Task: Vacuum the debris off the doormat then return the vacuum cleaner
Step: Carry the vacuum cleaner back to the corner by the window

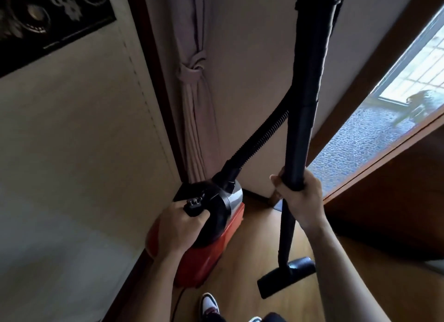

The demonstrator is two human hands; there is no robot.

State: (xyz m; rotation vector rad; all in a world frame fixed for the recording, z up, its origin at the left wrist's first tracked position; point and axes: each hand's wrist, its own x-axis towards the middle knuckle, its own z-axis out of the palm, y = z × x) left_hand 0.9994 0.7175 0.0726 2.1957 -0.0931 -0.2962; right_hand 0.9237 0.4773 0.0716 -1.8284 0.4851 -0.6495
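The left hand (177,228) had its fingers curled round the black handle (194,205) atop the red vacuum cleaner (216,247), which was low in the corner by the wall (72,153) under the tied curtain (194,105), while the right hand (299,193) gripped the wand (304,129) upright, its floor head (286,277) at the wooden floor (247,254). No doormat could be made out for certain, so fetching or returning could not be told apart. Either way the body likely wanted a level carry, the wand held vertical so the hose (259,139) hung slack, and the trailing cord (179,297) kept clear of the shoe (210,306).
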